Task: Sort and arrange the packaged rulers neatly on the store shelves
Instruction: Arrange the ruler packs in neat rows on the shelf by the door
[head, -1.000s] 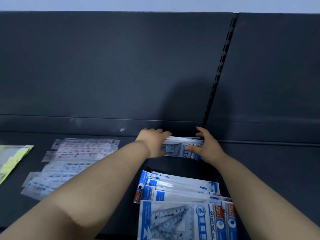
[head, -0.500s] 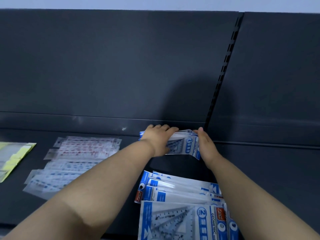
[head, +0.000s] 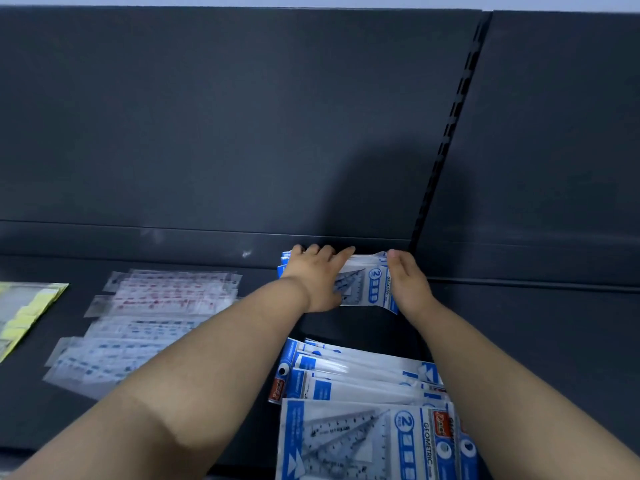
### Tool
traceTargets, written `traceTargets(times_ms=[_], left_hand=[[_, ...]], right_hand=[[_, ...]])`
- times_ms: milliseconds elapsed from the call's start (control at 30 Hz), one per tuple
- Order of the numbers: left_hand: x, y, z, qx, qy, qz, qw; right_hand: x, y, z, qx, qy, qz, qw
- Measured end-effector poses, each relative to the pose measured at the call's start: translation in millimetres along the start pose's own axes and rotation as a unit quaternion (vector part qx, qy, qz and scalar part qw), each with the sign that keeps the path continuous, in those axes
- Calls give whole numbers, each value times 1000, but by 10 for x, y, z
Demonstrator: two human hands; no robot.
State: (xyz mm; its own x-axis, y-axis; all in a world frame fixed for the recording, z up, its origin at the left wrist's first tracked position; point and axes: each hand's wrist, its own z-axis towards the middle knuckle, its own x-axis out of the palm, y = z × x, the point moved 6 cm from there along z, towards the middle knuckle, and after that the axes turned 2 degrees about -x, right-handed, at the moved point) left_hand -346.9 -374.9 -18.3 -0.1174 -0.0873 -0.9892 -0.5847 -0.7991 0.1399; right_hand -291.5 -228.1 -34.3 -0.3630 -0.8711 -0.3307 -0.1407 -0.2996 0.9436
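Two hands bracket one stack of blue-and-white ruler packs at the back of the dark shelf. The left hand grips the stack's left part, its fingers laid across the far top edge and its thumb pressed on the near face. The right hand stands on edge, its straight, joined fingers flat against the stack's right end, curled round nothing. The stack sits between the two palms, right at the foot of the back panel and just left of the slotted upright. Nearer the person, between the forearms, a fanned pile of the same packs lies flat on the shelf. Left of the arms lie clear sleeves with red print, clear sleeves with blue print and, at the frame's left edge, a yellow pack.
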Motion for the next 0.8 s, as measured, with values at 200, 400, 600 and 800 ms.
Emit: traceTargets(times_ms=[200, 400, 600, 800], left_hand=[[22, 24, 1, 7, -9, -23, 1000], [55, 140, -122, 26, -55, -13, 998], [-47, 176, -123, 43, -53, -25, 997], [13, 156, -99, 48, 36, -38, 997]], right_hand=[[173, 243, -75, -250, 43, -435, 864], [334, 235, -17, -238, 88, -587, 769], [295, 290, 62, -189, 157, -580, 777], [189, 242, 31, -138, 201, -611, 753]])
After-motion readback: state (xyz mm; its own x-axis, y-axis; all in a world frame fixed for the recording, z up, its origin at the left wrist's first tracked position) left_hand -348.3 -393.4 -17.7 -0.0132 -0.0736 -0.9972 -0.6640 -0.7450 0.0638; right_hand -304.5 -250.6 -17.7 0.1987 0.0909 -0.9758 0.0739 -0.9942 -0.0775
